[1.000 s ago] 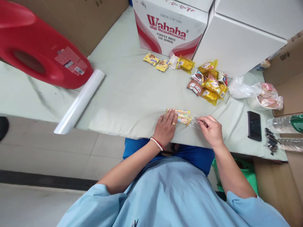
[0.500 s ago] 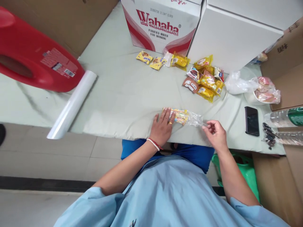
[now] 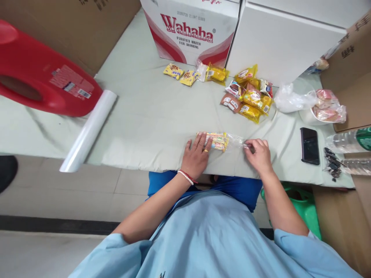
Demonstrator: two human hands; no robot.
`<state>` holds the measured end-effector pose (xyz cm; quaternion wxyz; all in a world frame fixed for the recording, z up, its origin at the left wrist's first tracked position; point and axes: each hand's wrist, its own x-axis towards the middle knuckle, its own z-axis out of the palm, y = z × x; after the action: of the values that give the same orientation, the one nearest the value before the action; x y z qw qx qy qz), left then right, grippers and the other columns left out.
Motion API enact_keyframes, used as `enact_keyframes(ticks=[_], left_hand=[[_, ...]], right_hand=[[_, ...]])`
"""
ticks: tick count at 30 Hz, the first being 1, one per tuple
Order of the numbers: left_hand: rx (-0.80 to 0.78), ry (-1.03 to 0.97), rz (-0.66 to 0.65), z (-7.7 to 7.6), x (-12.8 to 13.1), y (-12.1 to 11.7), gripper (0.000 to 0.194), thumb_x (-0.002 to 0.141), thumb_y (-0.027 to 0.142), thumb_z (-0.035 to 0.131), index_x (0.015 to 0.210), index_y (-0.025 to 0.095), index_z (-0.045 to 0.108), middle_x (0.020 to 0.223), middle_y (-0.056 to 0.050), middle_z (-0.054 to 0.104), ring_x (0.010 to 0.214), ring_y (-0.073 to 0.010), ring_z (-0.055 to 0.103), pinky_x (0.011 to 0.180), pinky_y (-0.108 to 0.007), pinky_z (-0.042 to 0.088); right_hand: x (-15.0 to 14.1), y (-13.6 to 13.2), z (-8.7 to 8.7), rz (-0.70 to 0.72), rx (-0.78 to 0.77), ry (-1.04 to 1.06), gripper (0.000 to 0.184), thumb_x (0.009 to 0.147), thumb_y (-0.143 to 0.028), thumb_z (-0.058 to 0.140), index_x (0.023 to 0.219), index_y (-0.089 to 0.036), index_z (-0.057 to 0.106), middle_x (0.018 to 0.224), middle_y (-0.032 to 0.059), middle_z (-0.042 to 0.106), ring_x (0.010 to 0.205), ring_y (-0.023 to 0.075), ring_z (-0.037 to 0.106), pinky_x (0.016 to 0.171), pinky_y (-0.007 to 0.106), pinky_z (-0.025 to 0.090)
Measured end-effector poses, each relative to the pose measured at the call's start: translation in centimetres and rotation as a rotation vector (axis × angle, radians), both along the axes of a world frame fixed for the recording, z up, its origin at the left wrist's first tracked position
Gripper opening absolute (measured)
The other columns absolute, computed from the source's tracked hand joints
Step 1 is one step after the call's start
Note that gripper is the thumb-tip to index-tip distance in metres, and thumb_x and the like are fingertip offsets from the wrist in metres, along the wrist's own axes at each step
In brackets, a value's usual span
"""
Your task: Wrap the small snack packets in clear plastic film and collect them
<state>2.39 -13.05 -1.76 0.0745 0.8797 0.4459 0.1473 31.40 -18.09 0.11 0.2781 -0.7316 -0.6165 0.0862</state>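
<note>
Near the table's front edge lie yellow snack packets (image 3: 219, 142) inside a clear plastic bag (image 3: 236, 140). My left hand (image 3: 196, 155) rests on their left end with its fingers stretched out, covering part of them. At the other side, my right hand (image 3: 259, 155) is closed in a pinch on the bag's loose right end. The clear plastic between the packets and my right fingers looks crumpled.
A pile of wrapped snacks (image 3: 251, 96) and two small yellow packets (image 3: 181, 74) lie by the Wahaba-style water carton (image 3: 189, 34). Left are a red jug (image 3: 49, 73) and a plastic film roll (image 3: 89, 131). Right are a phone (image 3: 309, 146), a bowl (image 3: 311, 117) and clear bottles (image 3: 348, 139).
My right hand has moved slightly left and up, still pinching the bag's end. My left hand stays on the packets. The whole view has shifted a little.
</note>
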Motion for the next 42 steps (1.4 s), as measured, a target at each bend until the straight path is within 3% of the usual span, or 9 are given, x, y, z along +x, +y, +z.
enact_keyframes(ticks=[6, 10, 14, 17, 20, 25, 33, 37, 42], left_hand=[[-0.007, -0.005, 0.013, -0.1, 0.1, -0.1, 0.064, 0.103, 0.010, 0.039, 0.166, 0.024, 0.039, 0.174, -0.018, 0.034, 0.164, -0.0306, 0.031, 0.126, -0.063, 0.033], [-0.007, -0.005, 0.016, 0.0, 0.1, -0.1, 0.064, 0.103, 0.010, 0.041, 0.165, 0.025, 0.041, 0.174, -0.017, 0.035, 0.164, -0.0307, 0.032, 0.126, -0.063, 0.034], [-0.008, 0.017, 0.014, 0.3, 0.2, -0.2, 0.062, 0.104, 0.011, 0.040, 0.164, 0.025, 0.042, 0.174, -0.016, 0.033, 0.164, -0.0302, 0.032, 0.124, -0.065, 0.036], [-0.028, 0.024, 0.009, 0.5, 0.3, -0.3, 0.062, 0.105, 0.012, 0.038, 0.165, 0.026, 0.040, 0.175, -0.016, 0.032, 0.164, -0.0313, 0.031, 0.124, -0.072, 0.033], [-0.046, 0.015, 0.013, 0.5, 0.4, -0.3, 0.062, 0.106, 0.012, 0.037, 0.166, 0.025, 0.038, 0.175, -0.017, 0.031, 0.165, -0.0321, 0.030, 0.123, -0.077, 0.029], [-0.014, -0.030, 0.000, 0.2, 0.5, -0.5, 0.063, 0.106, 0.012, 0.038, 0.167, 0.025, 0.036, 0.174, -0.017, 0.033, 0.165, -0.0305, 0.028, 0.130, -0.075, 0.021], [-0.038, -0.097, -0.020, -1.0, 0.5, 0.0, 0.059, 0.106, 0.014, 0.038, 0.165, 0.004, 0.035, 0.171, -0.024, 0.038, 0.166, -0.0305, 0.022, 0.135, -0.055, 0.028], [-0.059, -0.149, -0.049, -1.3, 0.2, 0.1, 0.061, 0.106, 0.017, 0.040, 0.165, 0.003, 0.033, 0.173, -0.025, 0.032, 0.168, -0.0305, 0.014, 0.136, -0.055, 0.027], [-0.123, -0.181, -0.125, -0.6, -0.7, 0.6, 0.056, 0.101, 0.014, 0.044, 0.157, 0.009, 0.048, 0.178, -0.020, 0.025, 0.169, -0.0295, 0.007, 0.136, -0.058, 0.025]], right_hand=[[1.7, 1.4, 0.5, -0.232, 0.066, 0.295, 0.031, 0.096, -0.040, 0.054, 0.111, -0.021, 0.073, 0.106, 0.0088, 0.073, 0.091, 0.0229, 0.065, 0.084, 0.038, 0.052], [-1.0, 3.3, 0.1, -0.065, -0.064, 0.059, 0.036, 0.092, -0.055, 0.066, 0.099, -0.021, 0.075, 0.101, 0.0127, 0.071, 0.101, 0.0293, 0.061, 0.100, 0.048, 0.049], [-2.6, 3.0, 0.3, 0.007, -0.082, 0.087, 0.019, 0.086, -0.042, 0.073, 0.086, -0.023, 0.071, 0.108, 0.0119, 0.067, 0.111, 0.0304, 0.060, 0.103, 0.050, 0.049], [-2.8, 2.4, 1.7, -0.017, -0.059, 0.331, 0.019, 0.087, -0.041, 0.070, 0.091, -0.023, 0.066, 0.107, 0.0091, 0.067, 0.097, 0.0243, 0.066, 0.089, 0.041, 0.055], [-3.9, 2.9, 3.9, -0.002, -0.133, 0.468, 0.022, 0.092, -0.046, 0.067, 0.095, -0.024, 0.063, 0.081, 0.0008, 0.065, 0.069, 0.0185, 0.063, 0.068, 0.033, 0.052], [-8.1, 5.3, 6.4, 0.199, -0.008, 0.126, 0.011, 0.097, -0.028, 0.059, 0.090, -0.023, 0.066, 0.086, 0.0035, 0.070, 0.080, 0.0192, 0.065, 0.075, 0.031, 0.048], [-14.4, 7.0, 3.8, 0.302, -0.070, -0.116, 0.029, 0.105, -0.023, 0.045, 0.092, -0.019, 0.071, 0.092, 0.0099, 0.067, 0.081, 0.0220, 0.061, 0.074, 0.031, 0.045], [-14.5, 6.2, 2.6, 0.301, 0.009, 0.005, 0.030, 0.107, -0.027, 0.043, 0.100, -0.021, 0.072, 0.097, 0.0101, 0.066, 0.091, 0.0230, 0.063, 0.085, 0.033, 0.051], [-13.5, 5.8, 1.9, 0.331, 0.015, 0.124, 0.027, 0.106, -0.025, 0.046, 0.105, -0.021, 0.073, 0.099, 0.0089, 0.068, 0.093, 0.0213, 0.065, 0.088, 0.033, 0.053]])
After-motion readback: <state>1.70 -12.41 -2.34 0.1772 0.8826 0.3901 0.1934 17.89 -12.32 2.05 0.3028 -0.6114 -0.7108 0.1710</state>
